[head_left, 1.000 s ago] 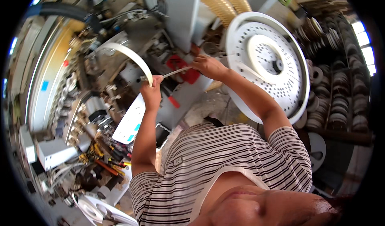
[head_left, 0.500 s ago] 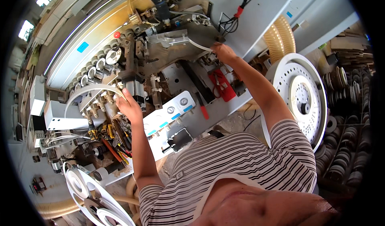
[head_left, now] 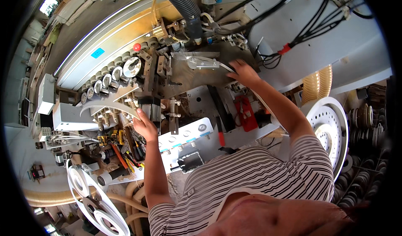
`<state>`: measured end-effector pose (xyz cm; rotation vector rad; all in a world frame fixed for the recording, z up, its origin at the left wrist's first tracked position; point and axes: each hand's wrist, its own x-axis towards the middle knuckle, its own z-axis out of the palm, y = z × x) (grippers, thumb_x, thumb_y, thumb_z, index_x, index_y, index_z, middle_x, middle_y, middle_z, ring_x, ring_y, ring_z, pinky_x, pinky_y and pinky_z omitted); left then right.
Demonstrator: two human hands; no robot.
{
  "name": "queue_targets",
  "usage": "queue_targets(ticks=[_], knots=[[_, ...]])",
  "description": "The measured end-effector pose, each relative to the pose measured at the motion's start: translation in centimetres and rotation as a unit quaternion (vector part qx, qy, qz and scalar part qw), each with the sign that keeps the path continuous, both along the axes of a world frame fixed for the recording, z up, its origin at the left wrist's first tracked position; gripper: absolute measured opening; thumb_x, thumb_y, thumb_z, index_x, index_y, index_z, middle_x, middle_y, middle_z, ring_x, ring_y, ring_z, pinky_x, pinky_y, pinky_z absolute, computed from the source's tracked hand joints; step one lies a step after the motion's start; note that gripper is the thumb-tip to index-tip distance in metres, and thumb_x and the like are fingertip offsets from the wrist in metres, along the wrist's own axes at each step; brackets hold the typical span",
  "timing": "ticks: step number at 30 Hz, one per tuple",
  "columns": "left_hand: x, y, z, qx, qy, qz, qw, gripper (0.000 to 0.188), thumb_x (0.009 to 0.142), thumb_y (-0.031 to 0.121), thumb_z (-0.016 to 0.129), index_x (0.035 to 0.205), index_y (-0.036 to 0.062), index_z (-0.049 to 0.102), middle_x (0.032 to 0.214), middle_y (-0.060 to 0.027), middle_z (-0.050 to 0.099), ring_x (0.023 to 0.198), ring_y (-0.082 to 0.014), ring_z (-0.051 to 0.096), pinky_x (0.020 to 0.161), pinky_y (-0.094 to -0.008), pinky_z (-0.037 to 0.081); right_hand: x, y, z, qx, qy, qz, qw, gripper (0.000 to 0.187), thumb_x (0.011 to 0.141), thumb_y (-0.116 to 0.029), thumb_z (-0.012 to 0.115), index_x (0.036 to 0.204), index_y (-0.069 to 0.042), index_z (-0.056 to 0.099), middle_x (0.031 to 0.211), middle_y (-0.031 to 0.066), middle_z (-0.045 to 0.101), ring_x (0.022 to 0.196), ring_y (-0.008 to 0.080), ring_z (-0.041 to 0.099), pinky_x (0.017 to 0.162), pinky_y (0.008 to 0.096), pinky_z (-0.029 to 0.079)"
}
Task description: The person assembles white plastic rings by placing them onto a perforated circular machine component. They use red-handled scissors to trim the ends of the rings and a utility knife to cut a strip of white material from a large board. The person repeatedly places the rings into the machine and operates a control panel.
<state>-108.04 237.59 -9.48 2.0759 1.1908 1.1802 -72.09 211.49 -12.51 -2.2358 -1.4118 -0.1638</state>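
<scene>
My left hand (head_left: 145,126) is closed on the end of a pale flat strip of edge banding (head_left: 104,105), thumb along it. From there the strip curves away to the left, above a row of metal fittings on the machine. Farther off to the right, my right hand (head_left: 246,73) pinches another stretch of pale strip (head_left: 226,67). This stretch lies along a clear guide plate (head_left: 204,63) on the machine's metal surface. Whether the two stretches are one piece cannot be seen. My right fingertips are partly hidden behind the hand.
A white perforated reel (head_left: 328,131) stands at the right. Nearer me are a gauge panel (head_left: 184,136), a red tray (head_left: 247,114) and a red-handled tool (head_left: 220,137). Hand tools (head_left: 121,152) lie at the left. A ribbed hose (head_left: 180,6) and black cables (head_left: 314,31) hang over the far side.
The whole view has shifted. My right hand is closer to the guide plate, with less strip showing between them. The strip in my left hand arches less.
</scene>
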Motion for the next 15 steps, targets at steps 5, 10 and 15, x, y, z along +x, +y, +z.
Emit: queue_targets(ticks=[5, 10, 15], knots=[[0.6, -0.2, -0.2, 0.010, -0.030, 0.004, 0.999, 0.044, 0.105, 0.026, 0.046, 0.076, -0.0052, 0.056, 0.064, -0.0202, 0.049, 0.061, -0.0394, 0.047, 0.059, -0.0487, 0.033, 0.8, 0.2, 0.2, -0.004, -0.007, 0.057, 0.998, 0.010, 0.080, -0.004, 0.064, 0.087, -0.004, 0.056, 0.090, 0.0153, 0.057, 0.091, 0.0373, 0.060, 0.076, 0.0465, 0.052], [0.8, 0.1, -0.3, 0.030, -0.005, -0.008, 1.000, 0.045, 0.105, 0.026, 0.047, 0.074, -0.0049, 0.056, 0.064, -0.0210, 0.051, 0.062, -0.0410, 0.047, 0.059, -0.0491, 0.034, 2.3, 5.3, -1.6, 0.043, 0.040, 0.040, 0.997, 0.015, 0.082, -0.009, 0.065, 0.094, -0.002, 0.058, 0.094, 0.0171, 0.060, 0.091, 0.0398, 0.060, 0.076, 0.0483, 0.052], [0.5, -0.4, 0.4, 0.036, -0.018, 0.013, 0.999, 0.045, 0.105, 0.028, 0.046, 0.073, -0.0018, 0.055, 0.066, -0.0192, 0.052, 0.063, -0.0401, 0.050, 0.059, -0.0490, 0.035, 2.1, 0.4, 1.4, -0.060, 0.044, 0.030, 0.997, 0.011, 0.084, -0.010, 0.066, 0.087, -0.002, 0.059, 0.095, 0.0138, 0.060, 0.096, 0.0366, 0.059, 0.076, 0.0463, 0.052]])
